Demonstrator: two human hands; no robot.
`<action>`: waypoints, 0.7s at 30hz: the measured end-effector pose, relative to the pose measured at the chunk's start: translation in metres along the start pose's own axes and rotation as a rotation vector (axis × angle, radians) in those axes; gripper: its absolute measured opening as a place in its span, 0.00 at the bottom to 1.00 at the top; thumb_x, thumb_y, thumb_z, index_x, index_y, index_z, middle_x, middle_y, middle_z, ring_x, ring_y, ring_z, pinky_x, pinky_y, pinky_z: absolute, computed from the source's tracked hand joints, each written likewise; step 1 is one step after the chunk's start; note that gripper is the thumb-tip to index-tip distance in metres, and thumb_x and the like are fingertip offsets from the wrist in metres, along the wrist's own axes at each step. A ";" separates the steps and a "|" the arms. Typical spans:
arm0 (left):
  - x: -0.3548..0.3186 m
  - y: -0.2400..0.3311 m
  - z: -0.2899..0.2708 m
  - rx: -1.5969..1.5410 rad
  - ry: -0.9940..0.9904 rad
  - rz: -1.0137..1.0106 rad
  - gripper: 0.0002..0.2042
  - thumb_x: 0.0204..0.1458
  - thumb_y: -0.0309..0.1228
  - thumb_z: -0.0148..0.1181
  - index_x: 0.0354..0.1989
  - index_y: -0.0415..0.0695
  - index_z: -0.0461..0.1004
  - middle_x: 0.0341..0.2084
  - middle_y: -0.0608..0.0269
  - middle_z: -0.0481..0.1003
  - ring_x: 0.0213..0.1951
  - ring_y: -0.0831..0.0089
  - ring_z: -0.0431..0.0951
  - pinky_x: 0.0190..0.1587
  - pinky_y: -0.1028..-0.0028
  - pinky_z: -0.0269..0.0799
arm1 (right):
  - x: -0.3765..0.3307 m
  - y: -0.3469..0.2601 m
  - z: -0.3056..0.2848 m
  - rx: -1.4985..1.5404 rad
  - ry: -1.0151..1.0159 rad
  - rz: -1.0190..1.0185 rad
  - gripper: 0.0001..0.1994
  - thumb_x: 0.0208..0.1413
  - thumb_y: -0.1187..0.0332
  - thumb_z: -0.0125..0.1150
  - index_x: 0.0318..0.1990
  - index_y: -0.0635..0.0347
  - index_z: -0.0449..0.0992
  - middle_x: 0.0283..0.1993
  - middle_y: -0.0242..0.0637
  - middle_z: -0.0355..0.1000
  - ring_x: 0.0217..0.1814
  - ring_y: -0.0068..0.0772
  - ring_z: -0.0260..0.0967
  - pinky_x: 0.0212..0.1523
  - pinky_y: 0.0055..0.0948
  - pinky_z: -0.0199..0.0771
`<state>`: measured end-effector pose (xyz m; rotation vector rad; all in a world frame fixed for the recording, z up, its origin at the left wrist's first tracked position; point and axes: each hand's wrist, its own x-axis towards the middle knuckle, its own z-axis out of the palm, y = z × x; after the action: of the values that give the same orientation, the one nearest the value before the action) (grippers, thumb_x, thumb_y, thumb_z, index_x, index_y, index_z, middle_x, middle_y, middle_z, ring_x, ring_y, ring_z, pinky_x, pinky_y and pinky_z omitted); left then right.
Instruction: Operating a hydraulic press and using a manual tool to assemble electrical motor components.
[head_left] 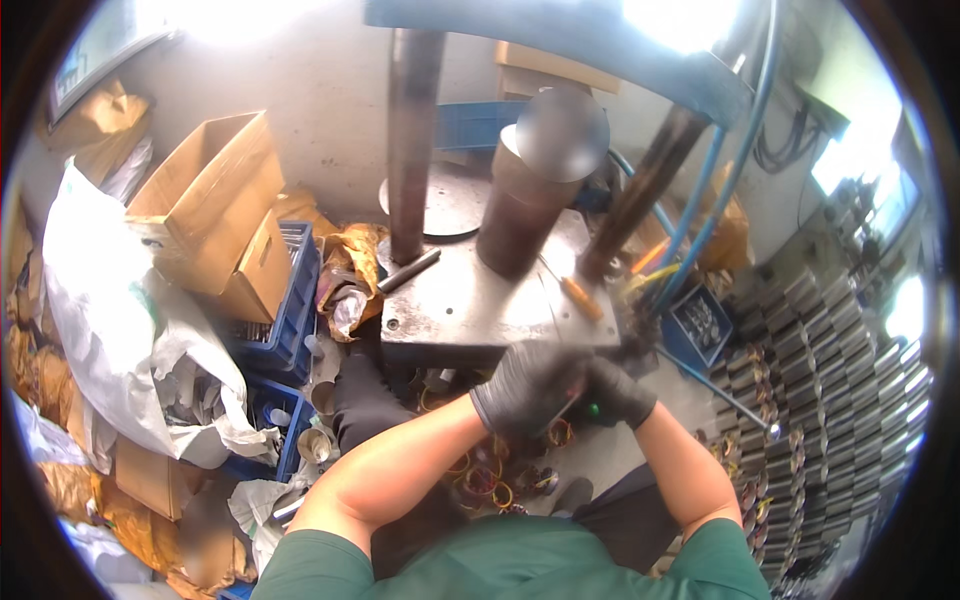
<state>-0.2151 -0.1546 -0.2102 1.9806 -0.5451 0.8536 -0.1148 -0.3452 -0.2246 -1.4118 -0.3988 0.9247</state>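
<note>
At five o'clock from the steel plate point(470, 322), left hand point(530, 385): black-gloved, fingers curled in, pressed up to the other; what it grips, I cannot tell.
Right hand point(622, 392): gloved too, meeting it here; its hold is hidden as well.
Small item point(594, 408): showing green, blurred, right between the hands.
Orange-handled tool point(582, 298): on the plate, twelve o'clock from the hands.
Thick cylinder point(508, 225): towering at eleven.
Dark rod point(409, 271): lying at ten.
Metal pieces point(840, 390): piled in rows, three o'clock!
</note>
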 end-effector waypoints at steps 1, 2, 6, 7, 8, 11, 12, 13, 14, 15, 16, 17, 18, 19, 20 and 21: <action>0.010 0.023 -0.002 -0.094 -0.055 0.057 0.17 0.51 0.27 0.68 0.51 0.45 0.76 0.28 0.53 0.80 0.32 0.48 0.82 0.37 0.59 0.79 | -0.016 0.004 -0.003 -0.147 -0.095 -0.025 0.16 0.67 0.59 0.60 0.57 0.53 0.78 0.36 0.29 0.77 0.31 0.20 0.73 0.34 0.22 0.75; 0.006 0.023 0.007 -0.112 -0.077 0.066 0.17 0.51 0.27 0.68 0.51 0.45 0.76 0.28 0.53 0.80 0.32 0.48 0.82 0.37 0.59 0.79 | -0.027 0.004 -0.004 -0.132 -0.070 -0.031 0.16 0.67 0.59 0.60 0.57 0.53 0.78 0.36 0.29 0.77 0.31 0.20 0.73 0.34 0.22 0.75; -0.018 0.008 0.049 -0.002 -0.298 0.101 0.18 0.48 0.29 0.70 0.50 0.47 0.80 0.35 0.52 0.80 0.36 0.51 0.81 0.40 0.55 0.76 | -0.057 0.038 -0.038 -0.329 -0.134 0.185 0.14 0.62 0.66 0.61 0.54 0.57 0.80 0.36 0.28 0.77 0.31 0.19 0.73 0.29 0.23 0.75; -0.010 -0.003 0.049 0.014 -0.267 0.181 0.20 0.48 0.30 0.71 0.51 0.48 0.79 0.37 0.55 0.80 0.39 0.51 0.80 0.44 0.56 0.76 | -0.058 0.039 -0.048 -0.339 -0.161 0.197 0.15 0.61 0.67 0.60 0.53 0.58 0.81 0.36 0.28 0.78 0.31 0.20 0.74 0.29 0.23 0.75; -0.013 -0.023 0.048 0.095 -0.269 0.106 0.28 0.42 0.31 0.72 0.57 0.47 0.75 0.37 0.53 0.78 0.45 0.49 0.78 0.51 0.55 0.74 | -0.055 0.040 -0.056 -0.365 -0.109 0.347 0.16 0.59 0.69 0.59 0.54 0.59 0.81 0.37 0.30 0.78 0.30 0.21 0.73 0.29 0.25 0.75; -0.030 -0.099 0.019 0.288 -0.074 -0.085 0.27 0.49 0.32 0.70 0.59 0.39 0.72 0.55 0.44 0.73 0.57 0.45 0.73 0.60 0.53 0.71 | -0.067 0.047 -0.105 -0.654 0.052 0.325 0.16 0.54 0.72 0.56 0.49 0.57 0.83 0.29 0.34 0.78 0.29 0.24 0.76 0.26 0.32 0.74; -0.026 -0.124 0.013 0.418 -0.056 -0.131 0.26 0.53 0.34 0.67 0.60 0.40 0.71 0.58 0.44 0.71 0.60 0.45 0.70 0.64 0.52 0.67 | -0.072 0.054 -0.135 -0.782 0.085 0.346 0.13 0.53 0.71 0.58 0.44 0.58 0.84 0.24 0.35 0.77 0.23 0.27 0.75 0.23 0.33 0.73; -0.013 -0.118 0.011 0.559 -0.090 -0.160 0.27 0.55 0.36 0.66 0.62 0.40 0.70 0.60 0.43 0.70 0.63 0.44 0.68 0.67 0.51 0.63 | -0.082 0.073 -0.175 -0.716 0.185 0.355 0.09 0.52 0.69 0.60 0.38 0.58 0.84 0.21 0.35 0.77 0.19 0.29 0.73 0.20 0.34 0.71; -0.009 -0.110 0.002 0.721 -0.111 -0.201 0.28 0.56 0.38 0.64 0.64 0.40 0.68 0.63 0.42 0.69 0.66 0.44 0.65 0.70 0.51 0.59 | -0.105 0.046 -0.179 -0.823 0.255 0.420 0.09 0.51 0.68 0.62 0.38 0.58 0.84 0.22 0.36 0.77 0.20 0.29 0.74 0.22 0.33 0.72; -0.017 -0.116 -0.001 0.818 -0.172 -0.248 0.30 0.57 0.39 0.64 0.66 0.41 0.67 0.65 0.42 0.67 0.68 0.43 0.62 0.71 0.50 0.56 | -0.123 0.038 -0.197 -0.906 0.315 0.439 0.10 0.51 0.67 0.62 0.39 0.58 0.84 0.23 0.36 0.78 0.21 0.29 0.74 0.23 0.31 0.72; -0.028 -0.120 -0.002 0.923 -0.228 -0.300 0.31 0.57 0.40 0.63 0.69 0.42 0.65 0.68 0.41 0.65 0.71 0.42 0.59 0.73 0.50 0.52 | -0.140 0.036 -0.214 -0.994 0.365 0.458 0.11 0.51 0.66 0.62 0.40 0.58 0.84 0.24 0.37 0.78 0.22 0.28 0.74 0.25 0.30 0.72; -0.028 -0.111 0.001 0.887 -0.339 -0.297 0.33 0.57 0.41 0.63 0.70 0.42 0.64 0.69 0.41 0.63 0.71 0.42 0.58 0.73 0.49 0.51 | -0.159 0.047 -0.238 -0.906 0.499 0.475 0.10 0.52 0.66 0.62 0.39 0.58 0.83 0.24 0.36 0.78 0.21 0.28 0.73 0.25 0.29 0.71; -0.028 -0.100 0.001 0.856 -0.450 -0.300 0.35 0.57 0.43 0.63 0.72 0.43 0.62 0.70 0.40 0.62 0.72 0.42 0.56 0.74 0.48 0.50 | -0.179 0.062 -0.259 -0.818 0.622 0.488 0.10 0.52 0.66 0.61 0.39 0.59 0.82 0.25 0.35 0.78 0.21 0.28 0.72 0.25 0.29 0.70; -0.033 -0.091 0.002 0.802 -0.441 -0.223 0.35 0.54 0.40 0.66 0.70 0.44 0.64 0.67 0.40 0.64 0.70 0.40 0.59 0.73 0.47 0.53 | -0.200 0.073 -0.265 -0.674 0.780 0.312 0.08 0.53 0.66 0.61 0.37 0.58 0.81 0.25 0.35 0.77 0.21 0.28 0.71 0.23 0.30 0.68; -0.036 -0.081 0.006 0.801 -0.450 -0.216 0.35 0.54 0.40 0.66 0.70 0.44 0.64 0.67 0.40 0.64 0.70 0.40 0.59 0.73 0.47 0.53 | -0.223 0.086 -0.268 -0.521 0.931 0.136 0.07 0.54 0.67 0.60 0.35 0.58 0.80 0.25 0.35 0.76 0.20 0.28 0.70 0.21 0.32 0.66; -0.036 -0.071 0.012 0.645 -0.484 -0.055 0.34 0.51 0.38 0.67 0.67 0.44 0.66 0.63 0.42 0.68 0.66 0.41 0.65 0.69 0.48 0.59 | -0.243 0.112 -0.289 -0.326 1.007 0.076 0.06 0.54 0.68 0.59 0.34 0.58 0.79 0.24 0.36 0.75 0.19 0.29 0.69 0.20 0.33 0.65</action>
<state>-0.1883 -0.1272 -0.2805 2.8147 -0.5181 0.5441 -0.0852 -0.7284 -0.3115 -1.9988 0.2834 0.1160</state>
